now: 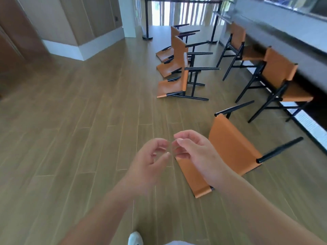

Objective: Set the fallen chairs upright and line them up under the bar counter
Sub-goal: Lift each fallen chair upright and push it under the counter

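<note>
Orange leather chairs with black frames lie on their backs on the wood floor. The nearest fallen chair [231,149] lies just right of my hands, legs pointing right. Three more fallen chairs lie in a row further off, the closest of them [174,85] mid-frame. Two upright chairs, one near [279,75] and one far [238,38], stand against the grey bar counter [276,29] at the right. My left hand [152,156] and my right hand [192,151] hover side by side above the floor, fingers loosely curled, holding nothing. My right hand overlaps the nearest chair's backrest.
A black-framed barrier [146,18] stands at the back in front of bright windows. A wood-panelled wall with a white skirting board [79,48] juts out at the left. Wood floor [70,129] stretches left of the chairs. My white shoe [135,238] shows at the bottom.
</note>
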A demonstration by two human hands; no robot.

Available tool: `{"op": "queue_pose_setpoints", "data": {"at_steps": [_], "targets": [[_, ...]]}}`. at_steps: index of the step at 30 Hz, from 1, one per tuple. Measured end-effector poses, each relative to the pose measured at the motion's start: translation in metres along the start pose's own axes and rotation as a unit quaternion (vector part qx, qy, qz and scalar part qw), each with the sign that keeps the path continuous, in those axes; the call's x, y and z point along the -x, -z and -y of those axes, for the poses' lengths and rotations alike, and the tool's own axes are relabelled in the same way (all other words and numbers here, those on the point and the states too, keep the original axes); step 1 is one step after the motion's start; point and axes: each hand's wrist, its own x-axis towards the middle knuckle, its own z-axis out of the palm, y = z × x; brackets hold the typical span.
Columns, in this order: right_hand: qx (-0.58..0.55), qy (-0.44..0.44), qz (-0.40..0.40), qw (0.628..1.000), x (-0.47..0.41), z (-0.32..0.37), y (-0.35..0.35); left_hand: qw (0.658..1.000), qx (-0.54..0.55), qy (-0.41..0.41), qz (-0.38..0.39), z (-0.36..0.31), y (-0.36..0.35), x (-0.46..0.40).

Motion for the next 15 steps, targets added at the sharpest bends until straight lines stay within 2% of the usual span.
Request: {"op": "queue_pose_setpoints", "data": {"at_steps": [3,9,15], "targets": [[-0.003,0.014,-0.063,0.998,-0.023,0.009,-0.017,0.995,-0.074,-0.060,0.042,0.014,0.031,-0.038],[-0.013,0.002,-0.155,0.988,-0.052,0.004,-0.019,0.987,-0.088,-0.118,0.063,0.032,0.053,-0.094],[-0.032,0.008,-0.197,0.980,-0.099,-0.004,0.004,0.957,-0.147,-0.203,0.145,0.046,0.044,-0.154]]}}
